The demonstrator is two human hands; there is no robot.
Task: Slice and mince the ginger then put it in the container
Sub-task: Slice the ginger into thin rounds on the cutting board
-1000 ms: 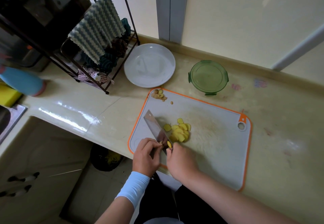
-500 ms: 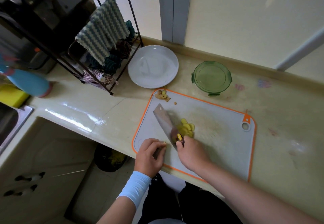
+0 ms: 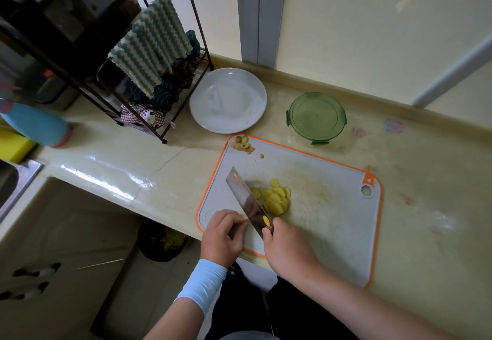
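A pile of yellow ginger slices [image 3: 277, 198] lies in the left middle of the white, orange-rimmed cutting board [image 3: 324, 222]. My right hand [image 3: 287, 251] grips the handle of a cleaver [image 3: 243, 197], whose blade runs diagonally just left of the pile. My left hand [image 3: 222, 236] sits against the blade's left side, fingers curled, pinching a small pale ginger end piece [image 3: 245, 217]. The green round container [image 3: 316, 116] stands behind the board, with nothing seen inside it.
Ginger peel scraps [image 3: 242, 144] sit at the board's far left corner. A white plate [image 3: 229, 100] is behind them, next to a dark wire rack [image 3: 159, 73] hung with cloths. The counter's front edge runs under my hands; a sink [image 3: 16, 180] is at far left.
The cleaver went right to the slice pile half a second ago and is now back against my left fingers. The slices look much the same.
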